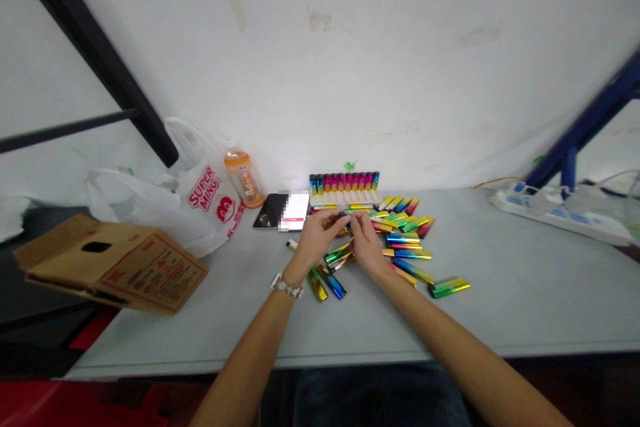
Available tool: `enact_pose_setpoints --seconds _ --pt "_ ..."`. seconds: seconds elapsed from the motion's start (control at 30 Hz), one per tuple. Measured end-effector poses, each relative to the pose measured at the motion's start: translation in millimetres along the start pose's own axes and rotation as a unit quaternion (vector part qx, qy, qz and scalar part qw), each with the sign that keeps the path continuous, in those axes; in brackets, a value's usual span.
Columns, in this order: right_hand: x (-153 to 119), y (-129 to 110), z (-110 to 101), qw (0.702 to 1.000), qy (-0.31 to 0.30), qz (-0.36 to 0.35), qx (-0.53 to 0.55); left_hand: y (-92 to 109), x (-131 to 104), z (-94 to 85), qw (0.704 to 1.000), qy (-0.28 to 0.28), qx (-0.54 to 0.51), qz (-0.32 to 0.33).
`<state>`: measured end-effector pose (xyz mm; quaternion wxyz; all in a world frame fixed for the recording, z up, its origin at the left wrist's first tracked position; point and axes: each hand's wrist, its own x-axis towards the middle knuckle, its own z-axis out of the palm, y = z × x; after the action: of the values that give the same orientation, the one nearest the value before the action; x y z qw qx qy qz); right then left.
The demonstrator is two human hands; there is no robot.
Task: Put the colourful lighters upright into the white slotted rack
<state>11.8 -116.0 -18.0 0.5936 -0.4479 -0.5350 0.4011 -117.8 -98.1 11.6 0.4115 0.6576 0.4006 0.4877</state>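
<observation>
Many shiny lighters [407, 254], one small dark piece [343, 214] pinched.
Loose lighters are strewn across the grey table [350, 333], and those beside the right forearm [430, 320] could be swept away by an outward swing of it. The dark piece is pinched at the fingertips of the left hand [317, 237]; whether it is also gripped by the right hand [367, 240], just beside, cannot be told. Beyond, the upright lighters [348, 182] are lined up along a white tray [345, 199] and might be toppled by a bump. "SUPER MING" is printed in red on the plastic bag [215, 197]; lettering on the orange bottle [243, 177] cannot be read.
</observation>
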Motion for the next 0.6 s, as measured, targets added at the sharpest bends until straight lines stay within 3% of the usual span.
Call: enact_pose_setpoints --seconds 0.17,0.33,0.47,0.6 --pt "8.2 -0.1 -7.4 0.998 0.028 -0.033 -0.046 30.9 29.0 -28.9 0.994 -0.089 0.068 0.007" --pt "17.2 1.1 -18.0 0.995 0.08 -0.034 -0.048 56.2 85.4 -51.2 0.953 -0.075 0.278 0.093" --pt "18.0 0.3 -19.5 0.996 0.077 -0.027 -0.039 50.8 131.5 -58.9 0.903 -0.095 0.403 0.117" --pt "15.3 -1.9 -18.7 0.997 0.039 -0.038 -0.054 35.8 158.9 -59.1 0.855 -0.121 0.491 0.111"
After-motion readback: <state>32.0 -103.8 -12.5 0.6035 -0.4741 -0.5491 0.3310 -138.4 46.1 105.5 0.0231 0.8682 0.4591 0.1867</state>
